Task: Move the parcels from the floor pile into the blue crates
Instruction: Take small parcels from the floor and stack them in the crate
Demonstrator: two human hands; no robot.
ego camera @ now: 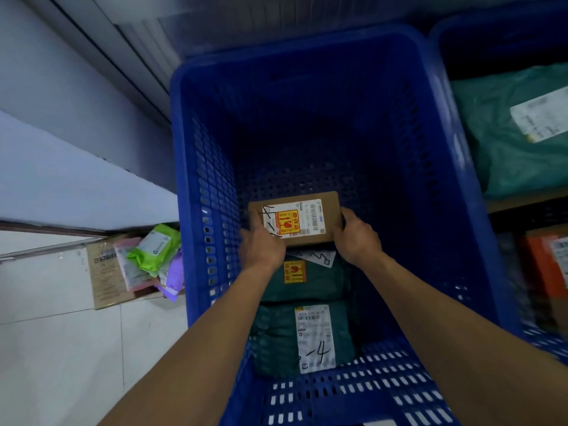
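Note:
Both my arms reach down into a deep blue crate [196, 167]. A small brown cardboard parcel [329, 207] with a white label and a red-yellow fragile sticker sits low inside it. My left hand [261, 244] grips the parcel's left end and my right hand [356, 238] grips its right end. Just nearer to me lie two dark green bag parcels in the crate, one [307, 281] with a yellow sticker and one [276, 336] with a white label marked 4. The far half of the crate floor is bare.
A second blue crate [451, 35] stands to the right, holding a teal bag parcel [504, 149] and an orange parcel [541, 265]. On the white tiled floor at left lie a flat cardboard piece [104, 284] and several small bag parcels [153, 250] by the wall.

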